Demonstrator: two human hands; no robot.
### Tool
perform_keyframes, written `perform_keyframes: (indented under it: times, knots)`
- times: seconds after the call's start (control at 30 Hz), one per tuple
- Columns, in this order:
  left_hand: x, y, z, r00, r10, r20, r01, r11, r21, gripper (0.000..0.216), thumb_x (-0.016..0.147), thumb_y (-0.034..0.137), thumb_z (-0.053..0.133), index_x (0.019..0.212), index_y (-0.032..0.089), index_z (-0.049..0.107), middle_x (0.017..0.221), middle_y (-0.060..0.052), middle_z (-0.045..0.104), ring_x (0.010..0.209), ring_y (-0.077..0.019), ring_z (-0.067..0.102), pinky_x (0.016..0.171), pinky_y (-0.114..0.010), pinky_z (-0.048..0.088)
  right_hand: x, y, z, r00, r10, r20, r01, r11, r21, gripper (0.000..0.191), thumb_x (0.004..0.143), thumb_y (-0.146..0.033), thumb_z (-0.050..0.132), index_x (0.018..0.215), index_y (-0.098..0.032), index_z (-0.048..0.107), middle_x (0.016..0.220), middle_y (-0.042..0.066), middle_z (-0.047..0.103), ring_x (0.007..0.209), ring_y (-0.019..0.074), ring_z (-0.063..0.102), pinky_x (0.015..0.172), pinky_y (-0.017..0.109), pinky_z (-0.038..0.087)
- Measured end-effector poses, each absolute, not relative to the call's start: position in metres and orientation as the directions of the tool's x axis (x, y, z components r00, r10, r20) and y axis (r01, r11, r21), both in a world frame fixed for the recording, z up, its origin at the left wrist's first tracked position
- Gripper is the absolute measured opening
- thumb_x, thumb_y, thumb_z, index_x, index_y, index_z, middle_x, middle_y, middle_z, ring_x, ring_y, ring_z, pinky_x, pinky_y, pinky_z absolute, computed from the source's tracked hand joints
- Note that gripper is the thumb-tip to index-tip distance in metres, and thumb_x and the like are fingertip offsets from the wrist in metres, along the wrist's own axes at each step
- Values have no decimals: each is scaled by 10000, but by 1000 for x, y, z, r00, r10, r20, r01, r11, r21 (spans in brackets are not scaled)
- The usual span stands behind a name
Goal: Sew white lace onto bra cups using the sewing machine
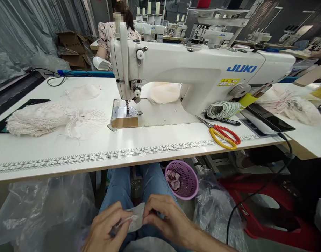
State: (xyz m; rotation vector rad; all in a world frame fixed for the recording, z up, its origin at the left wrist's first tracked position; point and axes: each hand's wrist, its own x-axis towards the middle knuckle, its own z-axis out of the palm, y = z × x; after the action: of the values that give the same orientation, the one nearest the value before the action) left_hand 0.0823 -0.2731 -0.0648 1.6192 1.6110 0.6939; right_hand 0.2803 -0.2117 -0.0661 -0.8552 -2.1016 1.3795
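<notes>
Over my lap, below the table edge, a small piece of thin white fabric [136, 217] is stretched between my two hands. My left hand [108, 225] pinches its left end between thumb and fingers. On the other side my right hand [167, 217] has thumb and fingertips closed on the right end. The fabric looks gathered near my left fingertips; its lower part is partly hidden by the hands. Above, on the table, stands a white sewing machine [202, 66] with its needle area over a metal plate [121, 111].
White lace pieces [42, 119] lie piled on the table's left. Red and yellow scissors [223, 135] rest at the right beside a coil of cord [222, 110]. A purple basket [193, 185] with scraps stands below. Behind the machine sits another person [104, 35].
</notes>
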Motion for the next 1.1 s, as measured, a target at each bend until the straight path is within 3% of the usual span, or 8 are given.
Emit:
perform_keyframes:
  times: [0.13,0.27,0.33,0.47,0.6,0.77,0.93,1.1]
  knots:
    - [74,-276,-75,206,965,163,633,-259,730,131,858,155,496,864,210,616,650,-11,514,586,-153,501,553,-239,359,294,-209,-68,-612,791,-21,368,261,-893,121,891,-233,529,785,-181,558,723,-12,551,651,104,497,594,209,353]
    - [70,-278,-81,286,912,294,628,-410,662,290,833,50,493,1016,242,611,697,-12,558,623,-155,504,606,-251,369,310,-205,-77,-620,784,-33,454,324,-830,134,914,-220,482,797,-179,533,720,-9,551,649,109,506,600,216,365]
    - [73,-278,-81,210,959,191,610,-282,741,217,856,119,487,953,240,638,675,-4,528,600,-148,489,581,-241,358,320,-202,-85,-634,771,-69,573,408,-711,158,921,-208,461,791,-166,539,724,15,563,657,131,526,626,246,388]
    - [83,-269,-79,59,938,-340,429,284,857,302,829,421,526,659,192,623,626,16,423,559,-131,399,523,-229,298,328,-200,-84,-556,826,-91,763,464,-450,124,884,-247,539,866,-138,595,1027,151,592,933,273,541,817,430,377]
    - [89,-257,-78,167,809,-563,205,530,823,450,692,596,615,614,155,574,597,42,341,558,-110,308,518,-224,243,306,-203,-60,-722,684,-101,524,447,-725,381,832,-432,592,1131,-207,519,1119,75,575,1023,212,521,932,370,337]
    - [85,-256,-74,265,768,-583,64,590,805,490,606,594,710,651,126,573,579,51,351,533,-84,267,493,-213,198,277,-201,-61,-787,598,-152,353,235,-906,283,884,-408,510,797,-157,607,678,-20,564,660,108,512,714,233,381]
    - [79,-260,-77,385,729,-566,-86,639,765,532,542,581,771,706,106,598,607,31,408,564,-90,332,508,-208,233,276,-201,-77,-807,535,-251,243,-87,-966,299,846,-407,545,765,-127,611,613,-31,488,560,81,419,497,173,310]
    - [78,-261,-75,394,710,-583,-55,652,756,505,698,611,642,700,111,574,594,42,356,553,-84,277,495,-218,177,276,-202,-72,-774,588,-236,264,-40,-964,253,847,-372,564,781,-137,633,634,-23,522,594,92,457,544,183,344]
